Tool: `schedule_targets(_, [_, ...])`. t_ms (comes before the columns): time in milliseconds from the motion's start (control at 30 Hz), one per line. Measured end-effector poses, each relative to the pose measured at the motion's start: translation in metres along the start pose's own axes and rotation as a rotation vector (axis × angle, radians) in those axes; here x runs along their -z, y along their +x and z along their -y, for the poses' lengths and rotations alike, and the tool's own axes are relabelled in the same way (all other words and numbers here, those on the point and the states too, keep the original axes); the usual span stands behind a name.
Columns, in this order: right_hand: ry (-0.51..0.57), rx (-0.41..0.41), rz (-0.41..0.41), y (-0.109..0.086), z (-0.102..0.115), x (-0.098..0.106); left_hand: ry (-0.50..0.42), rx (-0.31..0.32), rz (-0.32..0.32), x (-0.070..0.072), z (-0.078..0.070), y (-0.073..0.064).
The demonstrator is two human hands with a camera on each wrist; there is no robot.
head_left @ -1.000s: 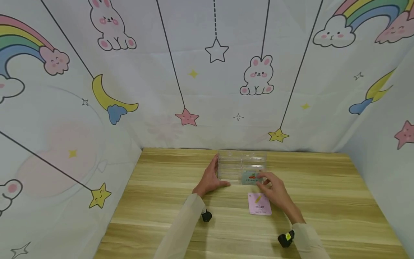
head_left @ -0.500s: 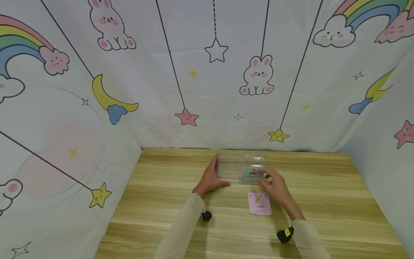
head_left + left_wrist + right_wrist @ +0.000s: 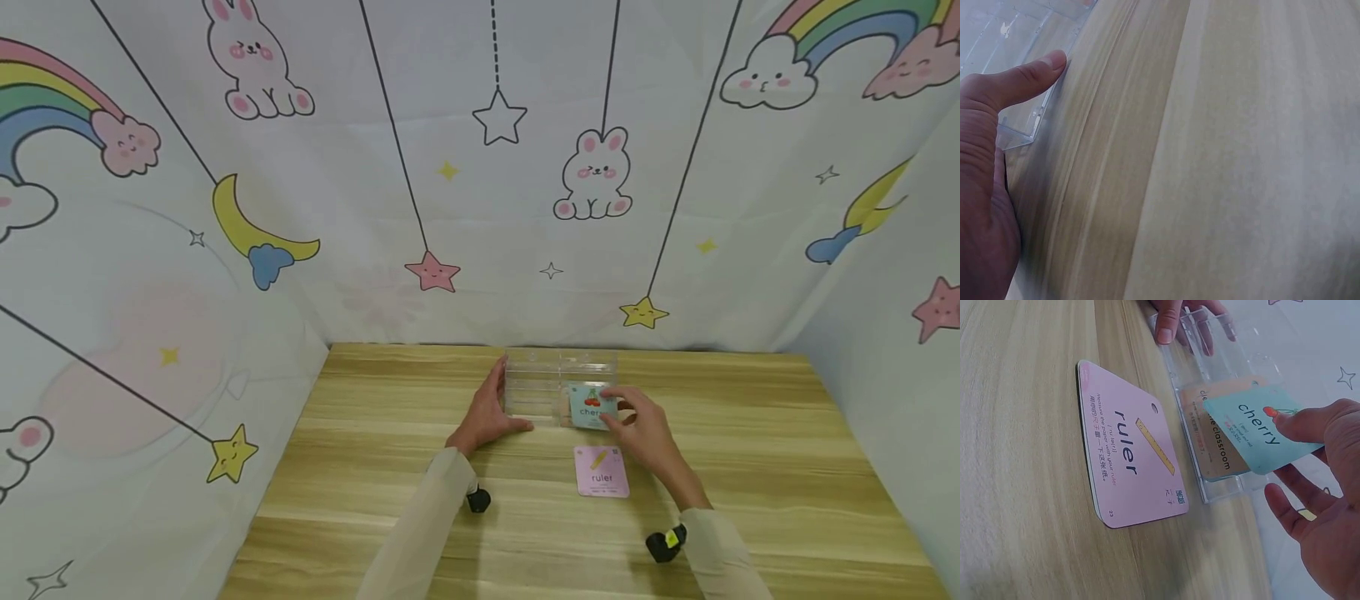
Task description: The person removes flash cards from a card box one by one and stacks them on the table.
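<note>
Two columns of compartments divide the clear rack [image 3: 533, 381], and a peach card [image 3: 1205, 439] sits in its front right compartment. The right hand [image 3: 647, 430] pinches the mint cherry card [image 3: 1255, 430] between thumb and fingers at the rack's right front, overlapping the peach card; whether they touch cannot be told. The left hand [image 3: 489, 417] grips the rack's left end, thumb along its front. Just before the rack's right half lies the pink ruler card [image 3: 602, 472].
</note>
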State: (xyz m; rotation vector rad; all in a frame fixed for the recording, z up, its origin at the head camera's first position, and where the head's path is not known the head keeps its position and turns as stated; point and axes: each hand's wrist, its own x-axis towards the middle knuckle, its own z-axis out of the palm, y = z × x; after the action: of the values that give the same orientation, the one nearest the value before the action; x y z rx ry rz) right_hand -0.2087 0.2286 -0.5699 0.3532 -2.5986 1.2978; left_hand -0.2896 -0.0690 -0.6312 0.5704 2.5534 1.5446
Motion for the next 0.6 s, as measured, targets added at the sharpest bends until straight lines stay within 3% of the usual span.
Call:
schedule_targets(233, [0.027, -0.009, 0.0, -0.004, -0.001, 0.004, -0.008, -0.027, -0.004, 0.0, 0.001, 0.0])
schedule_targets(600, [0.071, -0.036, 0.039, -0.012, 0.002, 0.009, 0.006, -0.004, 0.006, 0.0, 0.0, -0.002])
